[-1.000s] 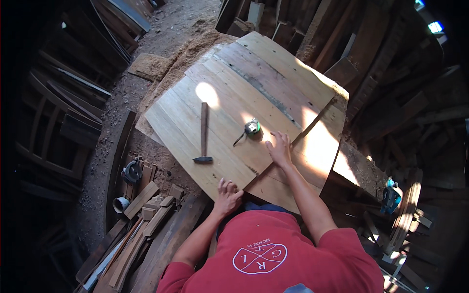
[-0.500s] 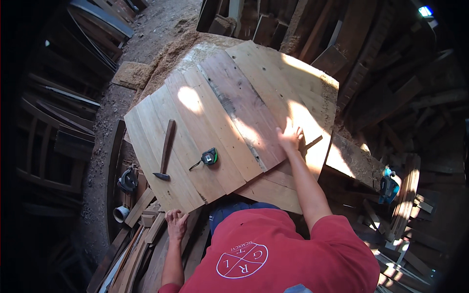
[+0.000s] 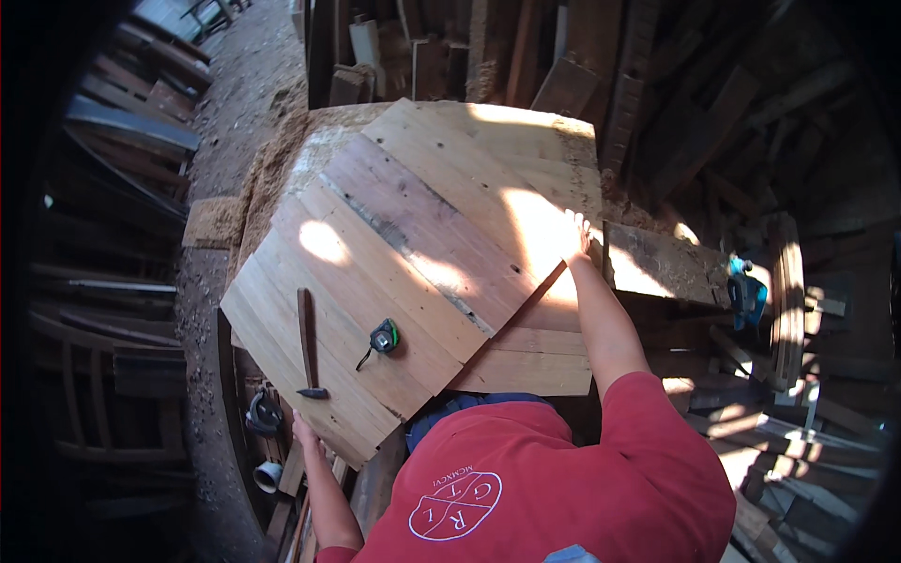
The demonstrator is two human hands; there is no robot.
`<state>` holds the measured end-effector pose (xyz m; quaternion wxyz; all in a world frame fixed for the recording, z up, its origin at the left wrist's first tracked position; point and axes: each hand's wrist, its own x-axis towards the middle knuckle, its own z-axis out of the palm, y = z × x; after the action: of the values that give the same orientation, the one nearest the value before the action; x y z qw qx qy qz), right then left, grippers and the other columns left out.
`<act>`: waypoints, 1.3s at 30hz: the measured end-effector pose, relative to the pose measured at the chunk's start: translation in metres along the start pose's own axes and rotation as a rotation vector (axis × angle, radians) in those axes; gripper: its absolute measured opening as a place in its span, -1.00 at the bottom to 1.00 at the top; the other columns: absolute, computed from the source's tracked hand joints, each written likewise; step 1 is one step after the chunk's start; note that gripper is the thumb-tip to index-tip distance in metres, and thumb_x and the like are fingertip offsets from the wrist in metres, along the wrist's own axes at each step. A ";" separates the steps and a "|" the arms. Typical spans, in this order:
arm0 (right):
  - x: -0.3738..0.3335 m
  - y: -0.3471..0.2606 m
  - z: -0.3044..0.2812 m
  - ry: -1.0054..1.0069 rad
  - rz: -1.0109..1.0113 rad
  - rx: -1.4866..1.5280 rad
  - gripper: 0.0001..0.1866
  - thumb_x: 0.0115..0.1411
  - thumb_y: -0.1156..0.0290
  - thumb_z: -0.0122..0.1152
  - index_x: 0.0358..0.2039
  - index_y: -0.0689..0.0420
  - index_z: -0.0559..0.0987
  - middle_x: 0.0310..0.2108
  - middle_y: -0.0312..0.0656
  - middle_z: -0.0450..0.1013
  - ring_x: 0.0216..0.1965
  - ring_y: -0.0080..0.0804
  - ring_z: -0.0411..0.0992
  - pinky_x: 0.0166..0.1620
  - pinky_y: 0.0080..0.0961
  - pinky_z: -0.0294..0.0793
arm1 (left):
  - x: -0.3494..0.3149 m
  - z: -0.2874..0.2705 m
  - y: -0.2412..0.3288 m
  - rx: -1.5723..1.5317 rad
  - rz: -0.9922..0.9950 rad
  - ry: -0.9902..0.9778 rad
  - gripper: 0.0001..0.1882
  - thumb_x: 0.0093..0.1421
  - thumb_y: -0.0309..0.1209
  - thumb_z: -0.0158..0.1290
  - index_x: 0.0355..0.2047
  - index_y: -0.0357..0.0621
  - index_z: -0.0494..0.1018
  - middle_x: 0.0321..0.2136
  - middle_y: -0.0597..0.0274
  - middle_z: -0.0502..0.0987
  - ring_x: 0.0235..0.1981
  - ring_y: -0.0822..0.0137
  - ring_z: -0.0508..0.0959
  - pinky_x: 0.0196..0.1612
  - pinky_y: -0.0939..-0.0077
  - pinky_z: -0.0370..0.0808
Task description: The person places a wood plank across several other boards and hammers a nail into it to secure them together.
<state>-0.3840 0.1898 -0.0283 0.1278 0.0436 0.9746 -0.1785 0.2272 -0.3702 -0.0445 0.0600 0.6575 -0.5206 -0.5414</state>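
Nearest the body, the left grip (image 3: 305, 432) sits at the close left edge of the plank panel (image 3: 413, 258), fingers bent; whether they curl beneath the wood cannot be told. Just inward from that grip lies the wooden-handled hammer (image 3: 306, 330), its head toward the wearer, and farther right the tape measure (image 3: 384, 336), both flat on the panel, probably left there to stay within reach. The panel spans the space between the two grips, lying askew over the wooden surface (image 3: 526, 361); holding opposite sides likely gives control over its angle. Beyond, the right arm reaches out nearly straight to the right grip (image 3: 578, 235), open with fingers spread at the panel's right corner, closed around nothing visible; glare hides what the palm presses. Well right of it rests a teal power tool (image 3: 746, 293).
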 end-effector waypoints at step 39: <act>-0.228 0.160 -0.040 0.376 0.612 -0.110 -0.38 0.13 -0.12 0.38 -0.02 0.09 0.46 0.01 -0.04 0.36 0.15 0.07 0.31 0.15 0.13 0.37 | 0.010 0.165 0.163 0.727 0.091 0.313 -0.07 0.16 0.38 0.05 0.27 -0.11 0.43 0.32 -0.23 0.29 0.42 -0.18 0.13 0.44 -0.10 0.05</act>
<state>-0.1529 0.3446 0.0138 -0.0040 0.3586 0.9310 -0.0681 -0.0026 -0.3715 -0.0135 -0.0740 0.6867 -0.6914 -0.2118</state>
